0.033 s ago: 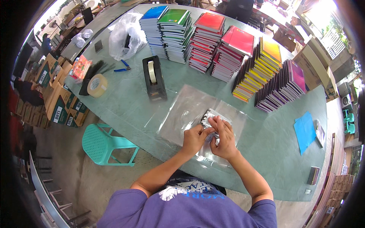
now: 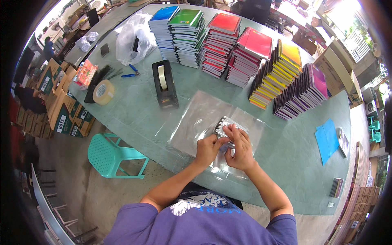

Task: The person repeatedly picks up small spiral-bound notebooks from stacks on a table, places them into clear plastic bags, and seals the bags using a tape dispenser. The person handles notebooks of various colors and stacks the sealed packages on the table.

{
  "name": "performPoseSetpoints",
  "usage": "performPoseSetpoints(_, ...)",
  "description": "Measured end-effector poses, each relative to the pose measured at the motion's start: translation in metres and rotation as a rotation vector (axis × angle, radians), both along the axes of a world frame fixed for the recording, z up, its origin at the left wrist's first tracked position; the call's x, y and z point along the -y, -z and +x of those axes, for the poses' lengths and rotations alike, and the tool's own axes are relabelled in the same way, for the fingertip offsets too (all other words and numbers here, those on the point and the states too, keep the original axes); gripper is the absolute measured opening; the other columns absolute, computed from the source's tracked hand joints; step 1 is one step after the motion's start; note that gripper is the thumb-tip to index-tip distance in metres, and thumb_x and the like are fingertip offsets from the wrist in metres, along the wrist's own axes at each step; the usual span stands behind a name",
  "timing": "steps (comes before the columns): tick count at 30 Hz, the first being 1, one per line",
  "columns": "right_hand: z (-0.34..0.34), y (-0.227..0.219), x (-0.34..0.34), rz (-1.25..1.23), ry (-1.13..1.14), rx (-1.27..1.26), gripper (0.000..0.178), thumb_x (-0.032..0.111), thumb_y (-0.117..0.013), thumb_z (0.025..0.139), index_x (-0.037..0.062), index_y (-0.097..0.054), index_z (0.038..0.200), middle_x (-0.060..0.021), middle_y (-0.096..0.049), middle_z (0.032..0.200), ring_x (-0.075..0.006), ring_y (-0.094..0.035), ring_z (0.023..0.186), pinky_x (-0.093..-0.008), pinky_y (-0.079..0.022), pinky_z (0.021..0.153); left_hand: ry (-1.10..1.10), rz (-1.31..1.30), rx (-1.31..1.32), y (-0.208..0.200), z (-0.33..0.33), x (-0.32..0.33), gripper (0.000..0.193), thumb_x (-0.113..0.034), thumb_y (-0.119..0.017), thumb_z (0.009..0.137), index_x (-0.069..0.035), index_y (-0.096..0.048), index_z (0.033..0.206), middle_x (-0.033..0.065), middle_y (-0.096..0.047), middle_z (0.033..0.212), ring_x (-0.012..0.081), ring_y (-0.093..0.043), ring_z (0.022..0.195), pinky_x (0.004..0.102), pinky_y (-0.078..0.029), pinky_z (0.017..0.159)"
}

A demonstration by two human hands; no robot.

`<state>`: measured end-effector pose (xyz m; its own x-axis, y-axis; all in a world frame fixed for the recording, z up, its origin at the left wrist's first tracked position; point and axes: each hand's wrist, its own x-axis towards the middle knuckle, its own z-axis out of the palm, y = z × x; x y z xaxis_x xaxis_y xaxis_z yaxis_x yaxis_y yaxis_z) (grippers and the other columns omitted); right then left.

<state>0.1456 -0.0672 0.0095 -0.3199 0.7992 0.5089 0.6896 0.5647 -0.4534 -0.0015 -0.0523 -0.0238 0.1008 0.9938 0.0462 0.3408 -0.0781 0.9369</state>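
Note:
A small bundle wrapped in shiny clear plastic (image 2: 223, 123), dark along one edge, rests under my hands on flat clear plastic sheets (image 2: 196, 122). My left hand (image 2: 207, 151) is closed, its thumb and fingers pinching at the near left side of the wrap. From the right, my right hand (image 2: 241, 153) lays its fingers over the bundle's top, thumb curled in at the near end. Both hands meet at the bundle and hide most of it; its contents cannot be made out.
Beyond the sheets stand a tape dispenser (image 2: 165, 87), a tape roll (image 2: 103, 92), blue-handled pliers (image 2: 131, 72) and a plastic bag (image 2: 134, 38). Tall stacks of spiral notebooks (image 2: 253, 45) line the far side. At right lie a blue sheet (image 2: 326, 141) and a small bundle (image 2: 336, 188). A green stool (image 2: 108, 153) stands left.

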Motion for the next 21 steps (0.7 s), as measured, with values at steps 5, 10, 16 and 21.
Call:
performPoseSetpoints(5,-0.005,-0.005,-0.006,-0.106,0.146,-0.091,0.066,0.02,-0.068,0.071,0.001,-0.042,0.129,-0.0154,-0.056,0.118,-0.0305,-0.05,0.114,-0.0426,-0.037,0.096,0.086,-0.003,-0.186,0.021,-0.018,-0.017,0.033,-0.032,-0.077,0.068,-0.004,-0.061,0.07,0.0105,-0.056,0.057,0.0196,-0.053,0.051,0.0346,-0.042,0.05)
performPoseSetpoints(10,0.016,-0.045,-0.027,-0.82,0.437,-0.055,0.057,0.048,-0.056,0.084,0.0039,-0.053,0.12,-0.021,-0.055,0.112,-0.0337,-0.058,0.096,-0.0396,-0.045,0.083,0.222,0.15,-0.141,0.019,-0.042,-0.04,0.064,-0.026,-0.084,0.058,-0.006,-0.054,0.11,0.0109,-0.055,0.105,0.0247,-0.058,0.086,0.0323,-0.048,0.074)
performPoseSetpoints(16,0.054,-0.014,0.033,-0.727,0.65,-0.604,0.055,0.051,-0.041,0.092,0.0027,-0.057,0.113,-0.0142,-0.064,0.083,-0.0257,-0.061,0.072,-0.0365,-0.047,0.069,0.724,0.305,-0.01,-0.02,0.035,-0.062,0.083,-0.016,-0.086,0.046,-0.006,-0.048,0.119,0.0117,-0.053,0.114,0.0312,-0.049,0.107,0.0427,-0.037,0.094)
performPoseSetpoints(21,0.145,-0.069,0.155,-0.736,1.121,-0.741,0.069,0.059,-0.052,0.082,0.0017,-0.052,0.121,-0.0217,-0.055,0.116,-0.031,-0.052,0.11,-0.0375,-0.041,0.093,1.187,0.701,0.258,-0.088,0.125,0.027,0.053,-0.016,-0.081,0.055,-0.011,-0.062,0.104,0.0103,-0.052,0.117,0.0322,-0.045,0.113,0.0442,-0.036,0.094)
